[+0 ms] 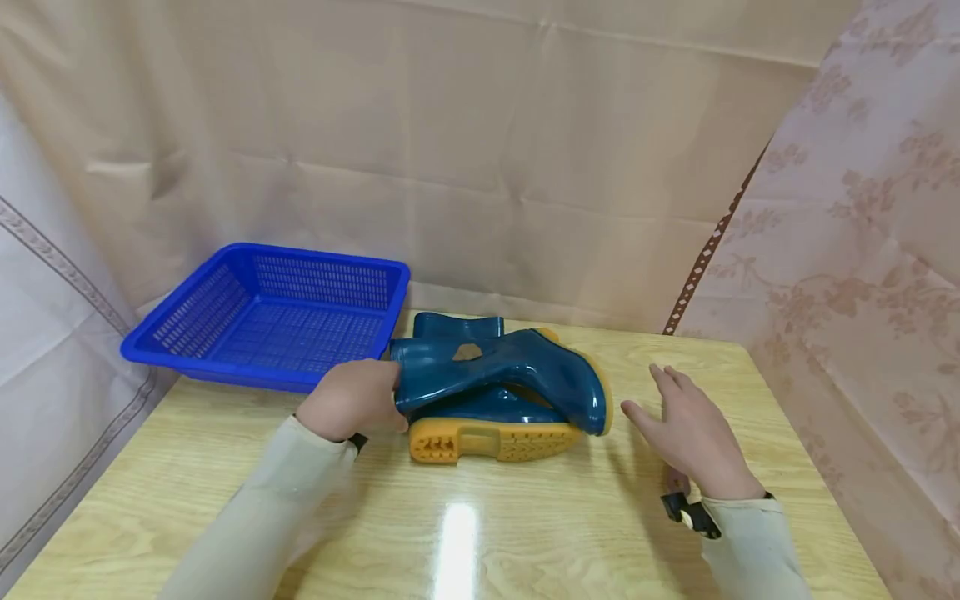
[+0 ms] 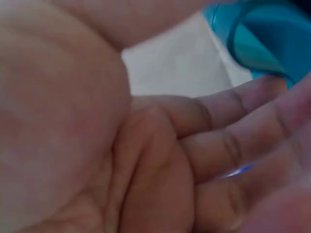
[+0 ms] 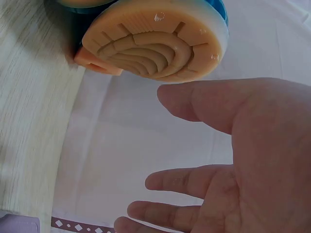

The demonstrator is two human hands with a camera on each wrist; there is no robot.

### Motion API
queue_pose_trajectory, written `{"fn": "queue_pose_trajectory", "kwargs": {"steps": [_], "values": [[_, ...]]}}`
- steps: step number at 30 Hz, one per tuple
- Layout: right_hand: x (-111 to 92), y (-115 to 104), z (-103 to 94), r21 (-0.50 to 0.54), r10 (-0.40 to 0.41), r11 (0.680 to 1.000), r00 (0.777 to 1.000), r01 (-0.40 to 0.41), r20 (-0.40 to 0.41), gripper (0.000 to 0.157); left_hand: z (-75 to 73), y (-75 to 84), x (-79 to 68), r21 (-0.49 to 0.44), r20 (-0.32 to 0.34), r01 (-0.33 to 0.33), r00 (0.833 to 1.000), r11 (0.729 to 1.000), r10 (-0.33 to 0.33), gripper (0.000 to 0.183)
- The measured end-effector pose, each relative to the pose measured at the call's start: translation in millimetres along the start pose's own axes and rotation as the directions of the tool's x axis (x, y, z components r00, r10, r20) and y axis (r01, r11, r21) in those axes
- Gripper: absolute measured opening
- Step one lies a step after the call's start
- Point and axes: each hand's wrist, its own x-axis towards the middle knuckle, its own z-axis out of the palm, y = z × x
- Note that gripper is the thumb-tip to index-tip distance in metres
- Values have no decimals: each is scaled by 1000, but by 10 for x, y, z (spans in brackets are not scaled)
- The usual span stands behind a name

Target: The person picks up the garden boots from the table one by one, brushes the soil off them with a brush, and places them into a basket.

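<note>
Your left hand [image 1: 352,400] is pinching the upper boot [image 1: 495,371] by its shaft; your right hand [image 1: 693,433] is hovering spread at three o'clock. Likely next: steadying the toe, then lifting toward the basket [image 1: 270,317] at ten o'clock.

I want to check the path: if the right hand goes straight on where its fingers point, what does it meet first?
Probably nothing on the table: the right hand points past the boots' toe toward the curtain, though depth is unclear.

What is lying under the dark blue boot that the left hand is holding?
A second blue boot lies under the top boot, on its side, yellow sole facing out. Its upper part is mostly covered.
</note>
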Motion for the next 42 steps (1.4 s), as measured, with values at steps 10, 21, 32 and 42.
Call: {"fn": "queue_pose_trajectory", "kwargs": {"steps": [10, 21, 32, 42], "values": [[-8, -10, -14, 8, -8, 1000, 1000, 8, -27, 85, -5, -9, 15, 54, -87, -93, 991, 994, 97, 17], [-23, -10, -31, 12, 13, 1000, 1000, -13, -1, 90, -203, 24, 57, 49, -341, -196, 918, 979, 201, 10], [-27, -21, -33, 50, 17, 999, 999, -19, 38, 90, -107, 26, 170, -135, -489, -297, 850, 945, 197, 18], [-13, -12, -15, 62, 16, 998, 998, -20, 58, 91, -94, -11, 291, -253, -430, -271, 892, 929, 143, 39]]}}
